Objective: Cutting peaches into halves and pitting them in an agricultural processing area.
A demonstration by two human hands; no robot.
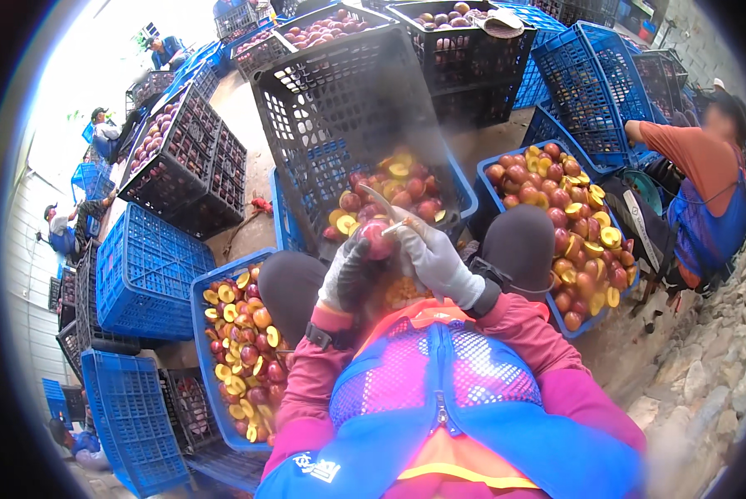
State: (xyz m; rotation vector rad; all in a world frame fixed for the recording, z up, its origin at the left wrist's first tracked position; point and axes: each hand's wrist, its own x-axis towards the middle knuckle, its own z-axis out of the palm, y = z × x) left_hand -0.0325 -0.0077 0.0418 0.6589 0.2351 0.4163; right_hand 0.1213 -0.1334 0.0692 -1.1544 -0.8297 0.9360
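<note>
Your left grip (348, 276) is closed around the plum (377, 240), near the black crate (339, 80); your right (441, 264) holds the curved knife (380, 201). Expect light, firm, probably slippery fruit; grasp its sides, clear of the knife.

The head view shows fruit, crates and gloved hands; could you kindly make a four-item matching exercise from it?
1. Red fruit near the blade
2. Curved knife
3. Black crate just beyond the hands
4. Co-worker at far right

A. Tilted, with fruit at its near end
B. Orange top
C. Held in the left hand
D. Held in the right hand

Pairs: 1-C, 2-D, 3-A, 4-B
</note>
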